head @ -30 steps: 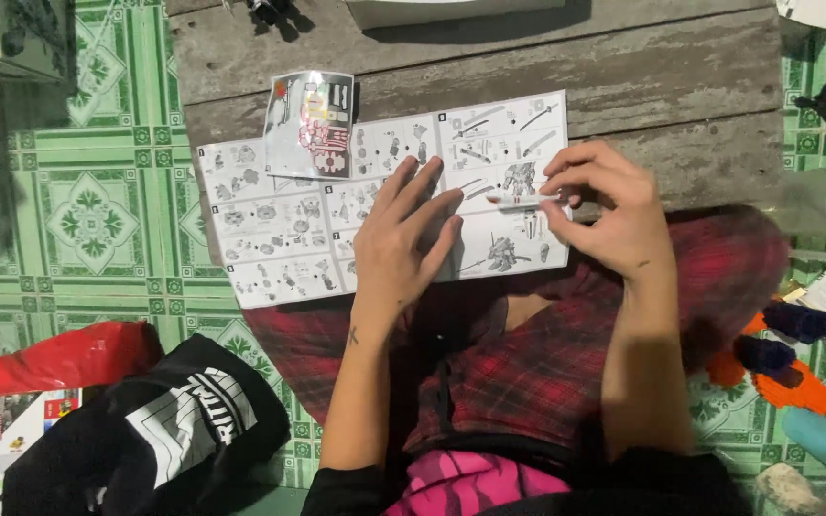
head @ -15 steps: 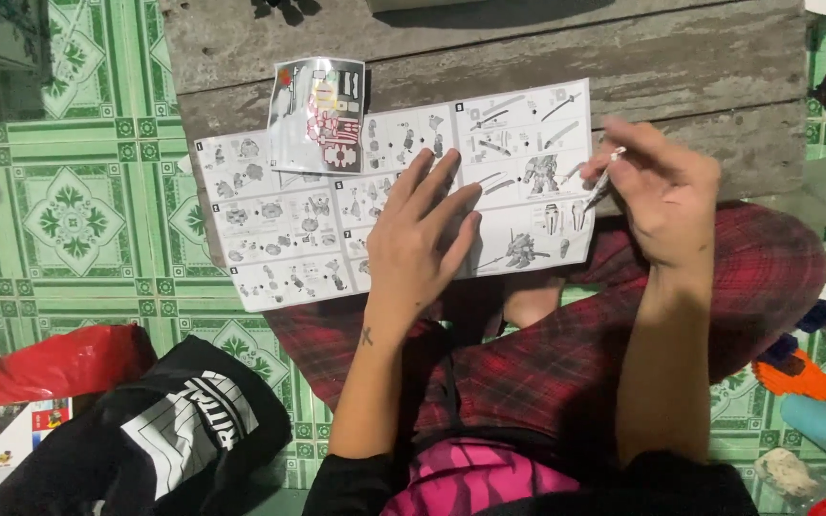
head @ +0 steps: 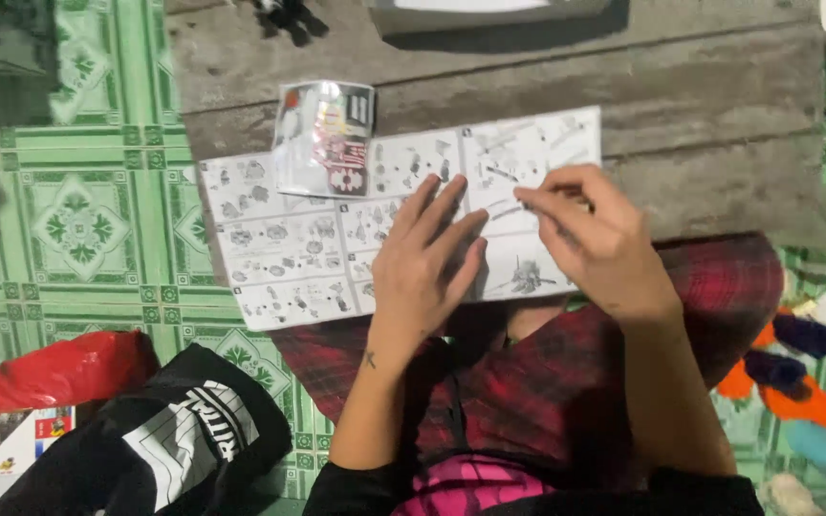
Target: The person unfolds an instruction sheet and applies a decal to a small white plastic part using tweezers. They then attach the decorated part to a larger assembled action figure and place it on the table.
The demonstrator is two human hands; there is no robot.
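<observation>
1. Nearest us: our lap in red plaid cloth (head: 566, 401), knees up against a low wooden worktop (head: 700, 124). A black bag (head: 164, 449) and a red bag (head: 45, 371) lie on the green tiled floor (head: 78, 229) at our left.
2. Left hand (head: 427, 268) lies flat and open on the sheet (head: 298, 258), fingers spread, pinning its lower middle. It grips nothing.
3. Right hand (head: 590, 239) hovers at the sheet's right part, fingertips pinched together. We cannot tell whether a small piece sits between them.
4. The sheet, a folded-out leaflet of assembly drawings, rests on the worktop's near edge, its lower strip hanging toward our lap.
5. A shiny foil packet (head: 324, 137) lies on the sheet's top edge.
6. Risks, as we judge them: lifting the left palm could let the overhanging sheet slide off, taking the packet along. Anything tiny pinched in the right fingers could drop into the plaid folds.
</observation>
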